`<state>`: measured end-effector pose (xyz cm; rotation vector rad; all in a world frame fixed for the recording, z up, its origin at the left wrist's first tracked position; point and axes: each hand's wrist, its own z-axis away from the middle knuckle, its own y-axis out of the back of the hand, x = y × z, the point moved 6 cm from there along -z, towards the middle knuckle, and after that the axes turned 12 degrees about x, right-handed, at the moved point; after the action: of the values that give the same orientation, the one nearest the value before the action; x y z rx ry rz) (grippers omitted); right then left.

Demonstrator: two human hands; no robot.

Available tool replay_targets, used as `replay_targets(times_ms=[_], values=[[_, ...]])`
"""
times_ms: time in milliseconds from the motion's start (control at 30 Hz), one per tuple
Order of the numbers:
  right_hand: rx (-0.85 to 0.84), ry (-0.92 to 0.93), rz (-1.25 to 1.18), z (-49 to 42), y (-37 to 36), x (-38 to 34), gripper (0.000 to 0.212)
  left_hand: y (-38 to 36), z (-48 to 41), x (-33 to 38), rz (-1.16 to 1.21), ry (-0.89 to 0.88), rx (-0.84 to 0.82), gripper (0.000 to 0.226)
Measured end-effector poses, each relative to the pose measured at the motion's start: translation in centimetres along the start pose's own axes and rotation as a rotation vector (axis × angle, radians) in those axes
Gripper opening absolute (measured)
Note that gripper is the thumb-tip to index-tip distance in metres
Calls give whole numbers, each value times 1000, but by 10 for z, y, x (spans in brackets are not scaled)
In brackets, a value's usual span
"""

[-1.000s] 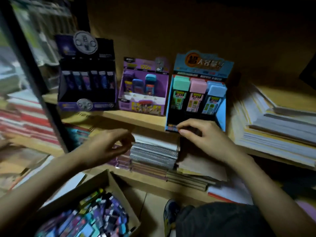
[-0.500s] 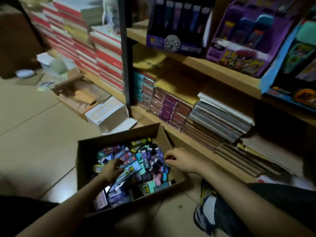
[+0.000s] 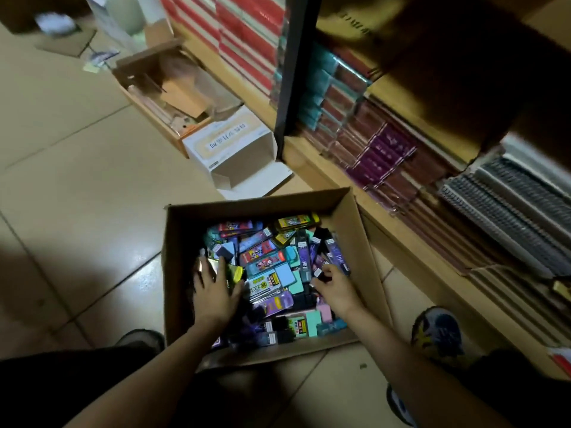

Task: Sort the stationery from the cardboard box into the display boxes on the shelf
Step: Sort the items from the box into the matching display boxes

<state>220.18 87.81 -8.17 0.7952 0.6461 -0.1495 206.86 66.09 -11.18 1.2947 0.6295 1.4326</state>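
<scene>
- Cardboard box (image 3: 173, 273) on floor (image 3: 77, 211), full of stationery packs (image 3: 272, 276).
- L hand (image 3: 216, 291) at 9 o'clock in box, fingers flat on packs.
- R hand (image 3: 338, 290) at 3 o'clock pinches purple pack (image 3: 321, 268).

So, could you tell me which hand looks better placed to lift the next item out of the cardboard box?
Probably the right hand: its fingers curl round a dark pack in the cardboard box, on the side nearer the shelf. The left hand lies flat, fingers spread, on the pile.
</scene>
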Motion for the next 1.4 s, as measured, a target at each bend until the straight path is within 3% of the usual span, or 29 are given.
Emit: replay_targets(times_ms=[233, 367, 433, 467, 500, 567, 733, 867, 1033, 1167, 1267, 1400], values=[[104, 43, 20, -6, -30, -15, 46, -30, 29, 21, -45, -293, -128, 70], [165, 17, -3, -7, -35, -14, 43, -16, 39, 35, 106, -421, -111, 52], [176, -13, -40, -9, -35, -11, 39, 4, 36, 32, 183, -291, 99, 40], [180, -20, -48, -10, -36, -11, 38, 12, 33, 25, 177, -139, 189, 42], [190, -23, -39, -11, -36, -11, 38, 16, 33, 16, 161, 47, 222, 50], [224, -20, 19, -10, -37, -12, 42, 14, 38, 5, 92, 308, 137, 71], [259, -64, 69, -4, -45, -8, 39, 4, 44, 8, -47, 255, 10, 84], [221, -52, 2, -5, -44, -3, 35, -2, 38, 7, 225, 300, -6, 71], [93, -143, -204, -7, -40, 1, 37, -18, 30, 5, 522, 390, -142, 53], [60, -176, -254, -6, -38, 4, 36, -19, 28, 1, 614, 446, -81, 31], [83, -98, -91, -3, -44, 3, 36, -24, 26, 1, 784, 550, -111, 33], [173, -22, 124, 0, -47, 1, 47, -26, 17, 6, 822, 621, -181, 35]])
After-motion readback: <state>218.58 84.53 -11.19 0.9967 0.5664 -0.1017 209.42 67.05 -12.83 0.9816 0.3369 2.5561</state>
